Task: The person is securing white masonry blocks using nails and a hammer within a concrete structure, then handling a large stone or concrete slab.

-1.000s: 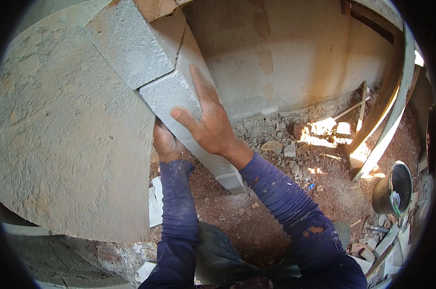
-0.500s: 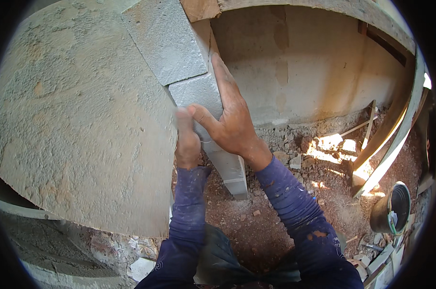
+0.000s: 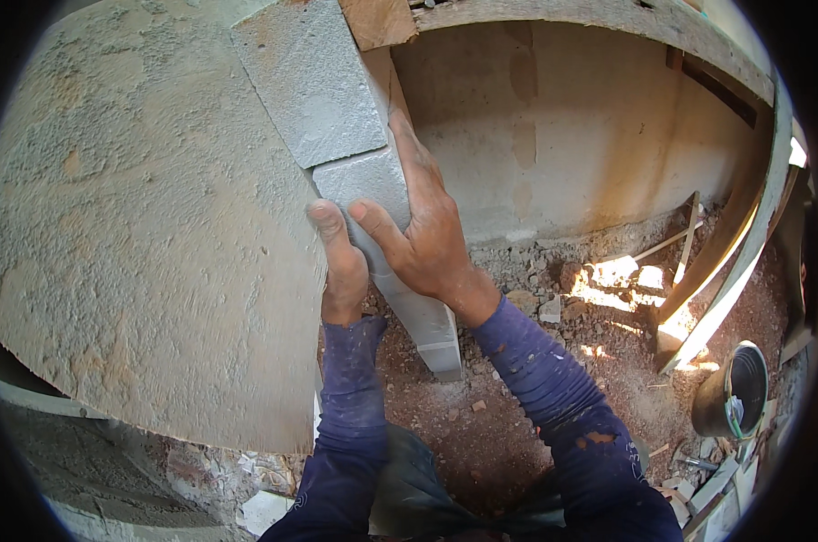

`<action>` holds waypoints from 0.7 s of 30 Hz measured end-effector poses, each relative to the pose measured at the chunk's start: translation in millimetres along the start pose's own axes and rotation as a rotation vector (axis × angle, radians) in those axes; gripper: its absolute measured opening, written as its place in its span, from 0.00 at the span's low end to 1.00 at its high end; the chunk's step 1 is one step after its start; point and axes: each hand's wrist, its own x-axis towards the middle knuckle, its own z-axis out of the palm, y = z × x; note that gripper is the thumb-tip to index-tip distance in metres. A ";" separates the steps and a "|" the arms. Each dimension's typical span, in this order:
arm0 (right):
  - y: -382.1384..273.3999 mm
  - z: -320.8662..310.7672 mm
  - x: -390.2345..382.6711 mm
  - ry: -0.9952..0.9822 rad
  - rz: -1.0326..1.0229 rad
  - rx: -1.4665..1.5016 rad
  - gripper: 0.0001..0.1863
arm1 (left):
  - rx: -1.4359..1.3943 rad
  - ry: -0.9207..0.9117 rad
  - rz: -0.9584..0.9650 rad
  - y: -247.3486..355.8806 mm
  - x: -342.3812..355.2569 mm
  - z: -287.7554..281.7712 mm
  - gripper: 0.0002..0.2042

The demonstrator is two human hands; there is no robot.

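Note:
A pale grey, grainy block (image 3: 362,172) lies just below a similar block (image 3: 308,81), with a thin crack between them, atop a narrow pale column (image 3: 432,330). My right hand (image 3: 427,239) lies along the lower block, thumb across its face and long fingers along its right side, gripping it. My left hand (image 3: 341,266) grips the same block from the left, thumb up beside the right thumb and the other fingers hidden. A large rough cement-coated board (image 3: 138,235) borders the blocks on the left.
A brown wooden piece (image 3: 377,18) touches the upper block. A curved timber frame (image 3: 743,262) stands at the right before a stained wall (image 3: 590,126). A black bucket (image 3: 729,388) sits lower right among rubble and offcuts (image 3: 711,479) on the dirt floor.
The view has shifted, putting blocks and board further right. My left hand has come up from beneath the block, its thumb now showing beside my right thumb. My right hand still holds the block.

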 end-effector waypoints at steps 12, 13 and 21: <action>2.5 1.7 -3.9 -0.016 -0.020 0.012 0.45 | -0.103 0.002 0.071 21.3 -12.5 24.1 0.34; 2.8 0.5 -3.7 -0.014 -0.018 0.008 0.45 | -0.105 -0.001 0.069 19.6 -11.9 23.9 0.34; 4.3 1.8 -2.1 -0.019 -0.007 0.034 0.46 | -0.059 0.218 0.064 4.1 -9.3 23.2 0.33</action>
